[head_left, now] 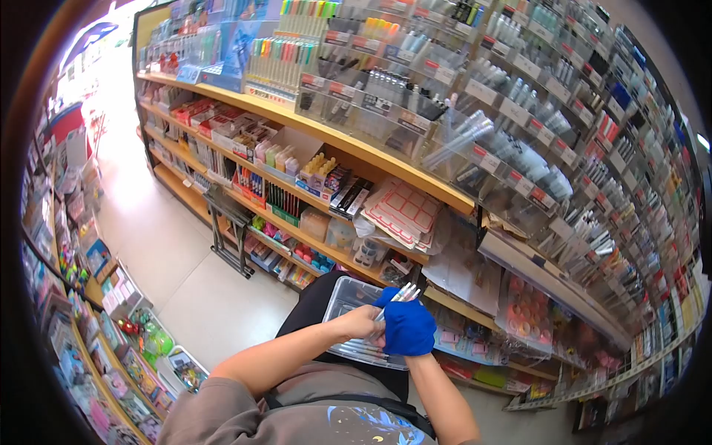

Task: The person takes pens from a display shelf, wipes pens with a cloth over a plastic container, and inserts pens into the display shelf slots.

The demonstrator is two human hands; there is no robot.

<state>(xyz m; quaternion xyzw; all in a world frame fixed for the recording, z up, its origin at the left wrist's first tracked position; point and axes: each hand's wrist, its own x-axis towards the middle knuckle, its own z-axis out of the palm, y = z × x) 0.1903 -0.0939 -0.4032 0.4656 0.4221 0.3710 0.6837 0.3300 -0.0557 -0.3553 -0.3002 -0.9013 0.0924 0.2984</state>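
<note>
A clear plastic box [343,295] rests on my lap, with several slim pens lying in it. Above it, a small bunch of white pens [405,294] sticks up between my hands. My left hand [359,323] is closed around the lower part of the bunch. A blue cloth [410,328] covers most of my right hand [420,360], which is closed with the cloth against the pens. The fingers under the cloth are hidden, as are the pens' lower ends.
In front stands a wooden shelf [311,127] with boxed stationery and a stack of red-framed label sheets [403,213]. Clear pen racks [512,111] rise above and to the right. A dark folding stool [228,230] stands by the shelf. Low goods racks [111,348] line the left of the aisle floor [159,256].
</note>
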